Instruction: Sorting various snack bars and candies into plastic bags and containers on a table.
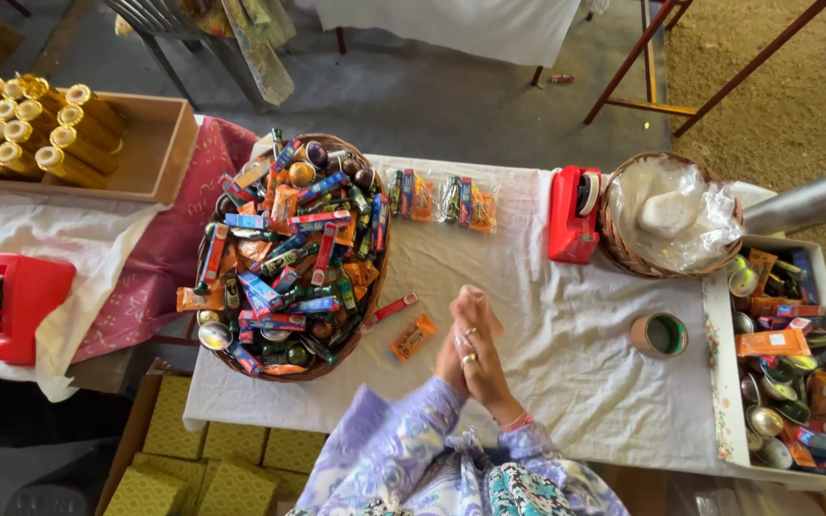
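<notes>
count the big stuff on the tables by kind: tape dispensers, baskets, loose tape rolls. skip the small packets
Red tape dispensers: 2 (one at the left, one by the right basket)
Wicker baskets: 2 (one full of packets, one lined with plastic)
Loose tape rolls: 1
Total: 5

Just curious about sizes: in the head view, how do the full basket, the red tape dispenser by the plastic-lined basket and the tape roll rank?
1. Full basket
2. Red tape dispenser
3. Tape roll

The right hand (482, 358) hides most of the left hand (450, 358).
</notes>
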